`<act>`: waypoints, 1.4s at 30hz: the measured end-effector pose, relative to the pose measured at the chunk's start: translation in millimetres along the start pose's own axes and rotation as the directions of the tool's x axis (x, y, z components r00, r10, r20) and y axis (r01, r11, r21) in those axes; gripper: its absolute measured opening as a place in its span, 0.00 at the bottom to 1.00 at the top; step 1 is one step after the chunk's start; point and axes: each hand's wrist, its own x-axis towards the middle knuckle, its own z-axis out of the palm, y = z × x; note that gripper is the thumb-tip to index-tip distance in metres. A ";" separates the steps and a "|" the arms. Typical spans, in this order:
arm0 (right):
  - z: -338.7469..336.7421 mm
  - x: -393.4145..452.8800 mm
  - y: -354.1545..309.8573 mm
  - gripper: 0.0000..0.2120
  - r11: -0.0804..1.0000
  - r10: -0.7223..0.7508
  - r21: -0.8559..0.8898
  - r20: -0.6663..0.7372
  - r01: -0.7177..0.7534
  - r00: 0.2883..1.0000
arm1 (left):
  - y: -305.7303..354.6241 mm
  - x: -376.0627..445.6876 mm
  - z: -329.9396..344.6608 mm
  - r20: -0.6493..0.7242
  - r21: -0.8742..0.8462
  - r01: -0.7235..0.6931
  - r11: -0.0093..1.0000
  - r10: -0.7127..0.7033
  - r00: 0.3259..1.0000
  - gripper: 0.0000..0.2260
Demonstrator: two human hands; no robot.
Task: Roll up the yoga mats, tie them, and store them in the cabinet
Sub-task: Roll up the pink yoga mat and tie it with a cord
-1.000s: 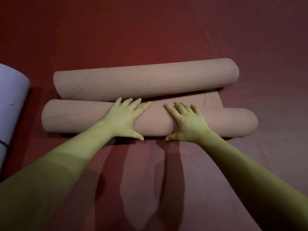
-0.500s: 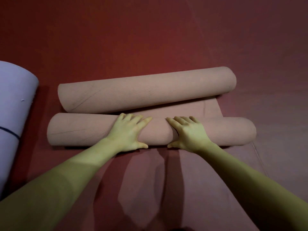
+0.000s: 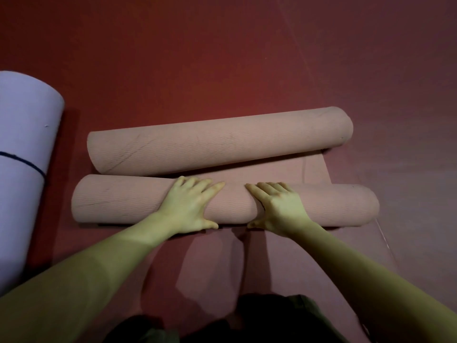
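Note:
Two pink yoga mat rolls lie side by side on the red floor. The near roll [image 3: 118, 201] is under both my hands. My left hand [image 3: 188, 206] and my right hand [image 3: 278, 206] lie palm down on its middle, fingers spread over the top and thumbs on the near side. The far roll [image 3: 217, 142] lies just behind, touching nothing of mine. A short flat strip of pink mat [image 3: 316, 169] shows between the two rolls at the right. A rolled lilac mat [image 3: 22, 120] with a dark cord [image 3: 24, 162] around it lies at the left.
Red floor [image 3: 222, 58] stretches beyond the rolls and to the right. A thin seam or cord [image 3: 382, 233] runs along the floor near the right end of the near roll. My knees in dark trousers [image 3: 272, 318] are at the bottom edge.
Both hands have stayed on the near roll, with the fingers now reaching further over its top. The view has tilted down, so the rolls sit lower and my knees show.

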 end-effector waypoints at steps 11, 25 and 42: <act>-0.9 -0.9 -12.1 0.53 0.991 0.126 -0.052 0.139 -0.120 0.982 | 7.0 25.7 -23.1 0.196 -0.179 0.350 0.919 -0.316 0.928 0.30; -3.7 63.1 12.7 0.40 0.971 0.232 0.028 0.140 -0.238 0.963 | -46.6 105.5 -45.1 0.116 -0.026 0.534 0.845 -0.529 0.841 0.30; -10.1 158.9 62.6 0.27 0.953 0.266 0.151 0.008 -0.264 0.964 | -37.5 100.5 -19.7 0.046 -0.069 0.435 0.898 -0.432 0.900 0.33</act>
